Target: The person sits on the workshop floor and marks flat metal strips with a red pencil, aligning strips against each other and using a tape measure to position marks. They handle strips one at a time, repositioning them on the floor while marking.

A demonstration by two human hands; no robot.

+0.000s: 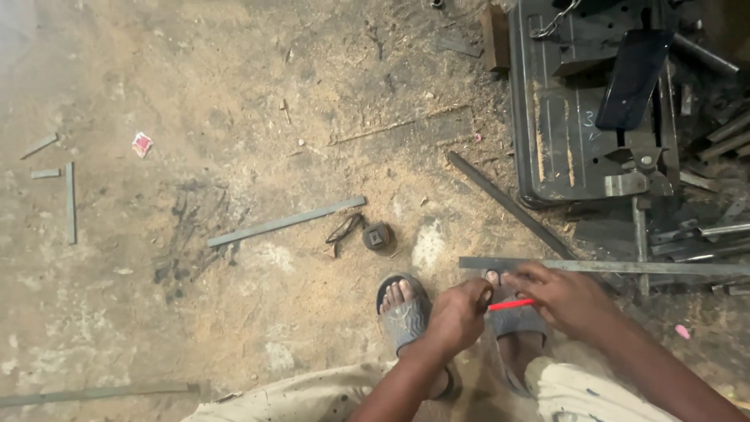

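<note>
My left hand (459,314) is closed around the end of a red pencil-like marker (511,304), near my right hand. The fingers of my right hand (561,295) rest on the near end of a long flat metal bar (625,267), which lies across the floor towards the right edge. Both hands hover above my feet in grey sandals (405,312). Whether the right hand also pinches the marker is unclear.
A second flat metal strip (285,222) lies on the dusty floor to the left, with a small dark round tool (376,235) beside it. A dark rod (508,205) leans diagonally. A black metal machine base (586,109) and scrap pieces (703,234) fill the upper right.
</note>
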